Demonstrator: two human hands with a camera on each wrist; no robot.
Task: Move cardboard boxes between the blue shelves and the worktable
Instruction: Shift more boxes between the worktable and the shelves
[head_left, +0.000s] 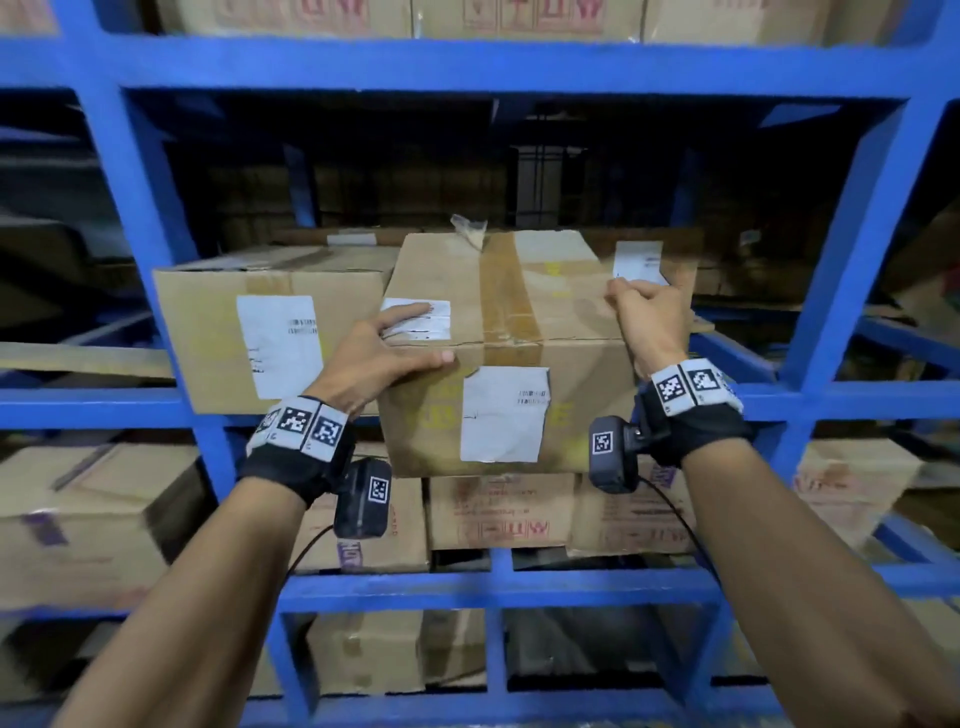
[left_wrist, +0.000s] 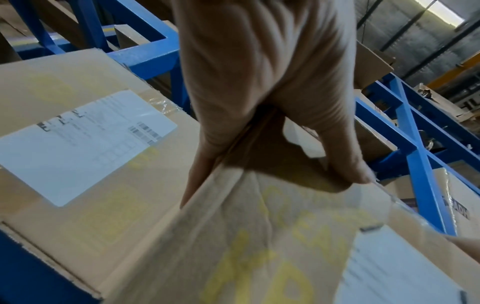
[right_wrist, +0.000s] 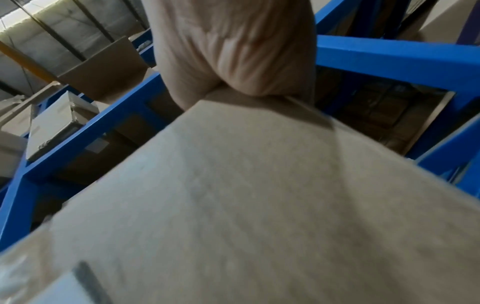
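A taped cardboard box (head_left: 519, 312) with white labels sits at the front of the middle blue shelf (head_left: 467, 62), its front face overhanging the rail. My left hand (head_left: 387, 353) grips its near-left top corner, thumb along the front edge and a finger on top. In the left wrist view that left hand (left_wrist: 259, 123) clamps the box (left_wrist: 246, 236) at the corner. My right hand (head_left: 644, 317) grips the box's right top edge with curled fingers. The right wrist view shows the right hand (right_wrist: 233, 61) over the edge of the box (right_wrist: 259, 205).
A second labelled box (head_left: 270, 322) stands directly to the left on the same shelf, touching or nearly touching. More boxes (head_left: 498, 512) fill the shelf below and the one above. Blue uprights (head_left: 135, 197) frame the bay on both sides.
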